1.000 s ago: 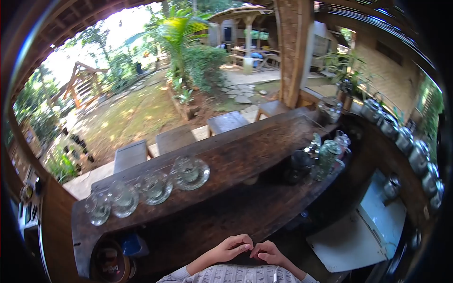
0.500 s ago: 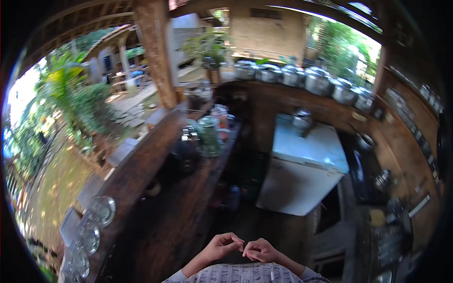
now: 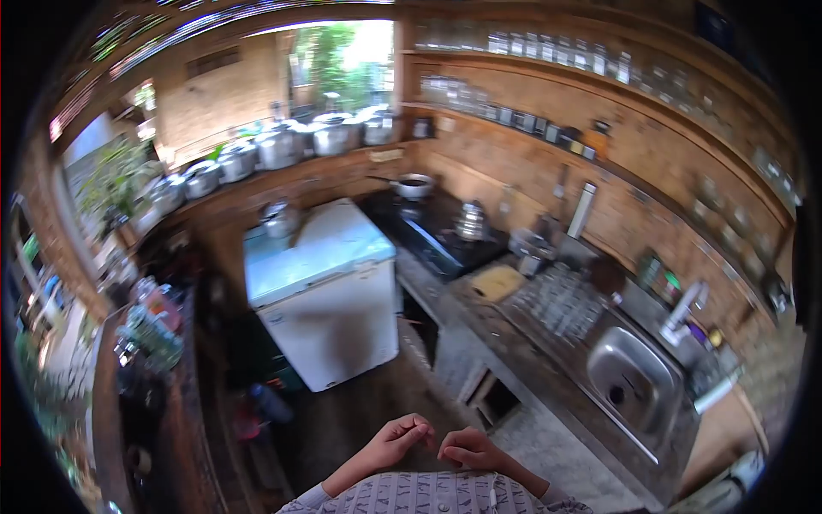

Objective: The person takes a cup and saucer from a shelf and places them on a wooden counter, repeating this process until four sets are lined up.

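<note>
My left hand [image 3: 402, 439] is in front of my body at the bottom of the view, its fingers curled in toward the thumb. A small gap to its right separates it from my right hand [image 3: 469, 449], which is also curled closed. I see nothing held in either hand, and neither touches anything around it. Beyond them stands a white chest freezer [image 3: 330, 330], with a metal pot [image 3: 279, 219] on its lid.
At right, a counter carries a steel sink [image 3: 625, 360], upturned glasses [image 3: 561, 300], a cutting board [image 3: 497, 283] and a black stove [image 3: 445, 244] with a kettle [image 3: 471, 221]. Several pots line a ledge. Jars [image 3: 154, 332] stand on the left wooden counter.
My view has swung right, bringing the sink, stove and glass shelves into sight. My hands have drawn slightly apart from nearly touching.
</note>
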